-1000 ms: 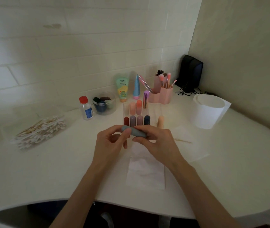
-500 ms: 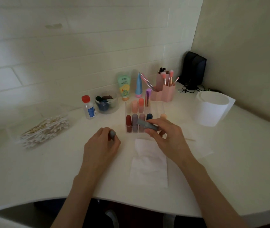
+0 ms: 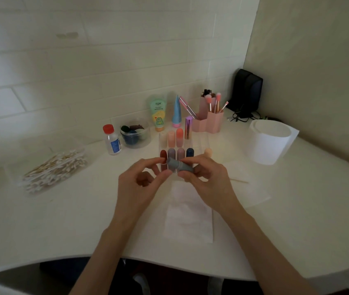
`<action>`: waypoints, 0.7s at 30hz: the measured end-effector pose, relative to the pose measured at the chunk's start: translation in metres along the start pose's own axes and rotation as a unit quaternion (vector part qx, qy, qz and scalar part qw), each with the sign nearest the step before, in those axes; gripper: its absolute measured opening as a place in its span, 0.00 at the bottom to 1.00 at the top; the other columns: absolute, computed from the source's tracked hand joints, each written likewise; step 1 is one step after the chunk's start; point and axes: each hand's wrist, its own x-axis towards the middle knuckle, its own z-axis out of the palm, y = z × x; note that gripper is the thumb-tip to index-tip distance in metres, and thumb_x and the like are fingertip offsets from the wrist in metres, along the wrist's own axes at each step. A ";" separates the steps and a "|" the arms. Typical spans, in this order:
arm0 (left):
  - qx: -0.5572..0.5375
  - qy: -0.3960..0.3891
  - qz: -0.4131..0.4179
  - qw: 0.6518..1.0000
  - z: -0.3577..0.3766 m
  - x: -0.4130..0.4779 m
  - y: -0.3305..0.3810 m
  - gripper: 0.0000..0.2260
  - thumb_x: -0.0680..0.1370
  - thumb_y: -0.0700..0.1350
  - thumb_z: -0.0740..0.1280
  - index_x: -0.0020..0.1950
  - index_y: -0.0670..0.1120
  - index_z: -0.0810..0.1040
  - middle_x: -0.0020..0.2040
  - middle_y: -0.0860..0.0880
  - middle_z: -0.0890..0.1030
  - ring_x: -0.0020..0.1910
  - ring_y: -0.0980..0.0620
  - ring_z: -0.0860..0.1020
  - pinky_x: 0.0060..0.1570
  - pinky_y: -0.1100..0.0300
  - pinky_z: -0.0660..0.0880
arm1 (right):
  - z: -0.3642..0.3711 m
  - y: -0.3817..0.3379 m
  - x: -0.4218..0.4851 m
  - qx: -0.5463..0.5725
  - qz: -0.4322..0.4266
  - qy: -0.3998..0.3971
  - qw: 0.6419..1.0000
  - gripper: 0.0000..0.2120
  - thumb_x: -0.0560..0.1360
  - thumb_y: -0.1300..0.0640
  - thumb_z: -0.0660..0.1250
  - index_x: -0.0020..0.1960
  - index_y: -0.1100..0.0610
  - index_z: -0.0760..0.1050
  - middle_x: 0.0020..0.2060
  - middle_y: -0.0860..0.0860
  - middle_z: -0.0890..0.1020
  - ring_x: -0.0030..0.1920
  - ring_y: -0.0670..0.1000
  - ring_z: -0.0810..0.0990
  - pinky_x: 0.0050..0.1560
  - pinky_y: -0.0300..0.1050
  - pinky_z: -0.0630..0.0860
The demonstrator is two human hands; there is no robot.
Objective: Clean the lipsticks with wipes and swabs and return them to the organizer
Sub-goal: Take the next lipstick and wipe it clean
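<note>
Both hands on one grey-blue lipstick, held level over the table, just near of the organizer. Left hand pinches its left end between thumb and fingertips. Right hand grips the right part of the tube, fingers curled round it. Can't tell if the cap is seated.

Organizer holds two rows of upright lipsticks: near row red, grey, mauve, navy; far row peach to orange. Wipe lies flat under the wrists, near side. Swabs piled far left. Bottle and jar are left of the organizer, and one loose swab lies right of the right hand.
</note>
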 end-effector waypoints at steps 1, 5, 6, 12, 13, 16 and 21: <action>-0.036 -0.004 -0.025 0.999 0.003 0.001 0.004 0.14 0.72 0.51 0.75 0.57 0.55 0.83 0.42 0.56 0.82 0.28 0.55 0.74 0.31 0.65 0.73 | 0.001 -0.002 -0.001 0.003 0.004 -0.001 1.000 0.14 0.74 0.57 0.77 0.58 0.57 0.82 0.45 0.47 0.85 0.42 0.47 0.85 0.49 0.47 0.84; -0.089 -0.013 -0.058 0.994 0.007 0.004 0.004 0.10 0.72 0.48 0.73 0.53 0.53 0.83 0.40 0.57 0.83 0.25 0.53 0.73 0.29 0.65 0.72 | 0.003 -0.004 -0.002 0.002 0.023 -0.012 1.000 0.16 0.72 0.51 0.76 0.57 0.55 0.82 0.45 0.49 0.86 0.42 0.47 0.86 0.50 0.49 0.85; -0.097 -0.010 -0.067 0.993 0.007 0.004 0.001 0.09 0.72 0.47 0.73 0.52 0.50 0.84 0.39 0.55 0.84 0.25 0.51 0.73 0.29 0.64 0.72 | 0.004 -0.003 -0.002 0.000 0.026 -0.016 1.000 0.16 0.72 0.49 0.76 0.58 0.54 0.82 0.46 0.49 0.86 0.43 0.48 0.86 0.50 0.50 0.84; -0.152 -0.002 -0.106 0.983 0.007 0.003 -0.005 0.10 0.73 0.47 0.73 0.52 0.45 0.85 0.38 0.48 0.84 0.27 0.50 0.71 0.30 0.62 0.71 | 0.009 -0.005 -0.004 0.011 0.035 -0.044 0.998 0.20 0.71 0.49 0.77 0.59 0.56 0.83 0.46 0.46 0.87 0.45 0.47 0.85 0.52 0.48 0.84; -0.162 -0.004 -0.107 0.981 0.007 0.003 -0.005 0.10 0.73 0.47 0.73 0.52 0.45 0.85 0.38 0.47 0.83 0.27 0.49 0.71 0.30 0.62 0.71 | 0.009 -0.006 -0.004 0.010 0.039 -0.049 0.998 0.21 0.70 0.47 0.77 0.59 0.56 0.83 0.46 0.45 0.87 0.45 0.46 0.85 0.53 0.48 0.84; -0.173 -0.007 -0.107 0.979 0.008 0.003 -0.008 0.08 0.72 0.49 0.74 0.50 0.50 0.86 0.37 0.43 0.82 0.28 0.49 0.69 0.30 0.61 0.70 | 0.009 -0.007 -0.005 0.016 0.042 -0.057 0.997 0.23 0.68 0.44 0.77 0.58 0.56 0.83 0.46 0.46 0.87 0.45 0.47 0.86 0.53 0.49 0.84; -0.184 -0.012 -0.104 0.977 0.008 0.003 -0.010 0.06 0.72 0.48 0.74 0.47 0.56 0.86 0.34 0.41 0.80 0.27 0.51 0.68 0.30 0.60 0.70 | 0.009 -0.007 -0.005 0.051 0.066 -0.051 0.995 0.20 0.67 0.47 0.78 0.55 0.57 0.82 0.46 0.47 0.88 0.45 0.48 0.87 0.52 0.49 0.84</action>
